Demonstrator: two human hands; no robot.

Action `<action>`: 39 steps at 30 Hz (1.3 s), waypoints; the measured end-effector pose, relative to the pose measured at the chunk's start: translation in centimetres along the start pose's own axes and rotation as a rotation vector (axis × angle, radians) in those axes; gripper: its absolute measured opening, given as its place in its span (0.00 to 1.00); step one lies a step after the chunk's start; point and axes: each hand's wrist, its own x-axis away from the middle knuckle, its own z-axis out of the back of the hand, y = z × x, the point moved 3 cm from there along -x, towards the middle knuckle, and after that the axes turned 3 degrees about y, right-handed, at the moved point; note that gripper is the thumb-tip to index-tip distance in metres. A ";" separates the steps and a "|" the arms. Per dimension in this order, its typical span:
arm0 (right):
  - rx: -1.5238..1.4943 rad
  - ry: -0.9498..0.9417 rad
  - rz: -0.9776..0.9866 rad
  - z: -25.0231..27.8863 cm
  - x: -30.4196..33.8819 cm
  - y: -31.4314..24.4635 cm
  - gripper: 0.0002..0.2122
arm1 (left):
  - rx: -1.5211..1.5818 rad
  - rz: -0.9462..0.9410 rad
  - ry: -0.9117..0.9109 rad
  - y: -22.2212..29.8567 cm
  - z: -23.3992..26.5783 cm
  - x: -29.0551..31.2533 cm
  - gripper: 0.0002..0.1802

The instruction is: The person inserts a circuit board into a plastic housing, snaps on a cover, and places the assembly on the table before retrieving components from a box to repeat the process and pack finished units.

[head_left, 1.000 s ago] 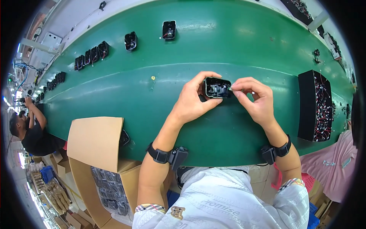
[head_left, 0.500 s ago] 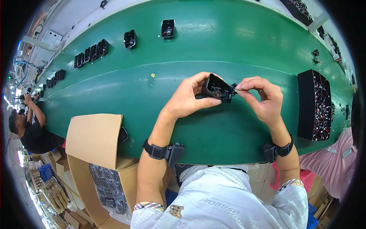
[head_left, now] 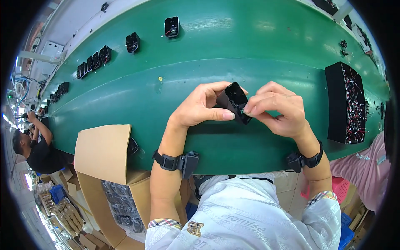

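Observation:
My left hand [head_left: 199, 106] holds a black plastic housing [head_left: 227, 103], its thumb along the near side and the fingers behind. The housing is tilted, with its open, hollow side turned up. At its lower right end my right hand [head_left: 280, 109] has thumb and fingertips pinched together on a small part [head_left: 242, 111]. Only a pale greenish bit of that part shows; the fingertips cover the rest. Both hands are just above the green table [head_left: 250, 154].
A black box [head_left: 336, 104] of small wired parts stands at the right. Several black housings [head_left: 96, 59] line the far left. An open cardboard box [head_left: 102, 152] with wrapped black items is at the near left. Another person [head_left: 35, 146] works at the far left; pink cloth [head_left: 360, 177] hangs at the right.
My right hand has brought the small part from beside the housing to its end. The left hand has turned the housing, so its opening faces up more. The view has shifted slightly.

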 end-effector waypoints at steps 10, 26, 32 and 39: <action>-0.014 -0.034 -0.209 -0.9 0.4 -0.1 0.09 | 0.059 -0.092 0.108 -0.5 -0.9 -0.1 0.45; 0.245 -0.023 0.025 -1.1 0.3 -1.7 0.17 | 0.149 -0.144 -0.118 -0.9 0.4 0.5 0.45; 0.199 -0.034 0.007 -1.2 -0.6 -1.6 0.15 | 0.233 -0.142 0.018 -0.5 -0.3 0.4 0.44; 0.110 -0.024 -0.143 -1.1 -2.0 1.8 0.15 | 0.142 -0.237 0.277 -0.4 -0.2 -0.8 0.33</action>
